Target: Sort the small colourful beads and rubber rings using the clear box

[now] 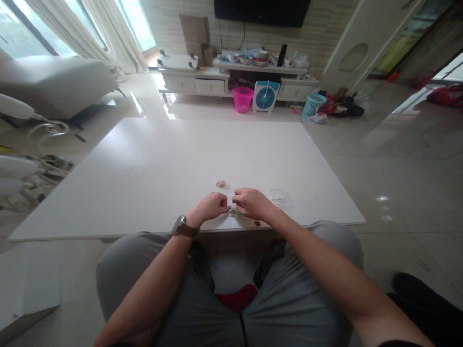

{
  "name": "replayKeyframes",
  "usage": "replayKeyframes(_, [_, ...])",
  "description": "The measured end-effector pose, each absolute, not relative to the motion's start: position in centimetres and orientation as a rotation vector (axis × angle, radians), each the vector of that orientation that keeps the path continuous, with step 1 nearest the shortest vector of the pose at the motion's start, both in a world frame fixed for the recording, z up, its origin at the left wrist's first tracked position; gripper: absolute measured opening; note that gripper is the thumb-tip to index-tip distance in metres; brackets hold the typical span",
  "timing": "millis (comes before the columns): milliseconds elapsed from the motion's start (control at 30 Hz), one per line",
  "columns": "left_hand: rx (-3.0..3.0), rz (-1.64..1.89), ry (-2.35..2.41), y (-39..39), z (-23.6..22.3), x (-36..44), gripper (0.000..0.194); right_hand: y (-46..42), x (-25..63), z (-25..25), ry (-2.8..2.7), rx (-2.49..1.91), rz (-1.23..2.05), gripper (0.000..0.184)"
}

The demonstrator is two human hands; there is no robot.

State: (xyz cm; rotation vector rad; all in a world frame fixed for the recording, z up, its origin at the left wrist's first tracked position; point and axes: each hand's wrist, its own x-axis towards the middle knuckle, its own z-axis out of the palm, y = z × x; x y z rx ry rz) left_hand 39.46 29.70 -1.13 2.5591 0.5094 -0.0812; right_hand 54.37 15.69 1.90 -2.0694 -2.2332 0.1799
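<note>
My left hand (213, 205), below a wristwatch (180, 225), is closed with its fingertips together at the near edge of the white table. Close beside it, my right hand (251, 202) has its fingers curled in as well. Between and under the fingertips lie small clear and coloured pieces (233, 211), partly hidden, too small to name. What each hand pinches cannot be made out. Just beyond the hands sits a little pile of thin pinkish rings (221, 184). A small clear plastic case (279, 198) with something white in it lies right of my right hand.
The white table (188, 154) reaches away from my knees. A small dark and yellow piece (257, 223) lies by its near edge. Farther off stand a pink basket (243, 100), a blue fan (265, 97) and a low cabinet (211, 86). White chairs (21, 166) are at the left.
</note>
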Motion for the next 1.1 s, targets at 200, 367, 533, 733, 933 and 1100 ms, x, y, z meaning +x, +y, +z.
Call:
replayKeyframes(200, [2.588, -0.069, 0.603, 29.1, -1.0, 39.6, 0.02, 15.4, 55.0, 1.9, -2.175, -2.085, 0.189, 0.015])
replayKeyframes(367, [2.608, -0.099, 0.66, 28.8, -1.4, 39.8, 0.015, 15.0, 55.2, 1.5, -2.167, -2.076, 0.21, 0.017])
replayKeyframes(533, [2.582, -0.082, 0.661, 29.4, -1.2, 39.7, 0.027, 14.6, 55.7, 1.4, -2.155, -2.075, 0.208, 0.019])
replayKeyframes(733, [2.558, -0.123, 0.659, 29.3, -1.4, 39.9, 0.022, 14.4, 55.3, 1.6, -2.194, -1.992, 0.333, 0.015])
replayKeyframes(933, [2.47, -0.25, 0.662, 29.3, -1.0, 39.9, 0.028, 14.3, 55.2, 1.5, -2.206, -1.973, 0.412, 0.015])
replayKeyframes(1100, [2.309, -0.283, 0.789, 31.3, -0.4, 39.2, 0.039, 14.2, 55.7, 1.3, -2.234, -1.954, 0.485, 0.016])
